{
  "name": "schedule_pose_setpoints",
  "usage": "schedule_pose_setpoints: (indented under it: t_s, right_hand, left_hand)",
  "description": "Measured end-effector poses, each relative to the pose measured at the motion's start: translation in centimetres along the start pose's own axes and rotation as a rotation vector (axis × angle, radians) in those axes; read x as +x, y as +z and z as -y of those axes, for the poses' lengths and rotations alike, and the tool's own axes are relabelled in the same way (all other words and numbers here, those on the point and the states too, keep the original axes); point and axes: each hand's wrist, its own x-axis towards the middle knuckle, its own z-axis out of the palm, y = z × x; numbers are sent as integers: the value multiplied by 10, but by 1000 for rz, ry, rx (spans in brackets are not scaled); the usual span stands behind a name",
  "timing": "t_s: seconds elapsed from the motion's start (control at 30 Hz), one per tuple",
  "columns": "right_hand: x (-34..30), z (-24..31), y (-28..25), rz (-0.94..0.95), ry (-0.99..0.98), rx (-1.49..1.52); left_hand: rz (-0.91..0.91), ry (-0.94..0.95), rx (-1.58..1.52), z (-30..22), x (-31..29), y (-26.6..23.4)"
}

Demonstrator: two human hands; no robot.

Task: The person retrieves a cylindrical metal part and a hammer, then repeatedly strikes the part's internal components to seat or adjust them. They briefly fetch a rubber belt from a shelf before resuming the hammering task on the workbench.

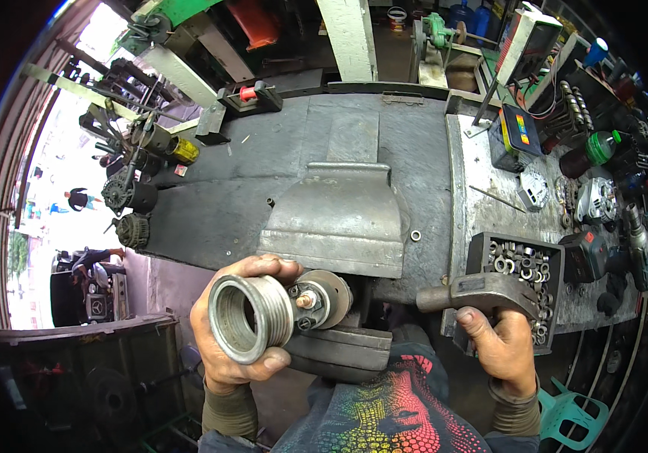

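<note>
My left hand (pixel 222 355) is wrapped round a hollow metal cylinder (pixel 252 321) with a ridged outer wall, its open end facing up toward me. Right behind it sits a round metal part (pixel 316 300) with a copper-coloured bolt; whether the two are joined I cannot tell. Closed on a hammer (pixel 482 293), my right hand (pixel 506 349) is at the right, by the bench's near edge. The steel head lies crosswise above my fingers, and the handle is mostly hidden by the hand. Between and beyond both hands stands a large grey bench vise (pixel 335 215).
A dark tray (pixel 478 260) of nuts and sockets lies beyond the hammer. Nearby are a cordless drill (pixel 637 238), a black battery (pixel 516 136) and a bottle (pixel 588 155). Alternators (pixel 129 192) line the bench's left edge. A loose ring (pixel 415 235) rests beside the vise.
</note>
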Motion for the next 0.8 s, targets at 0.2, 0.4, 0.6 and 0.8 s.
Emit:
schedule_pose_setpoints:
  t_s: [0.2,0.4,0.6,0.8]
  right_hand:
    - [-26,-7,18,-35,-46,-163]
    - [-56,-6,44,-123,-108,-244]
    - [-79,25,70,-169,-270,-270]
    - [-68,62,99,-338,-637,-304]
  left_hand:
    - [140,-83,55,10,12,-5]
    - [397,65,302,16,25,-17]
    - [499,178,428,19,34,-22]
    - [567,229,412,20,45,-28]
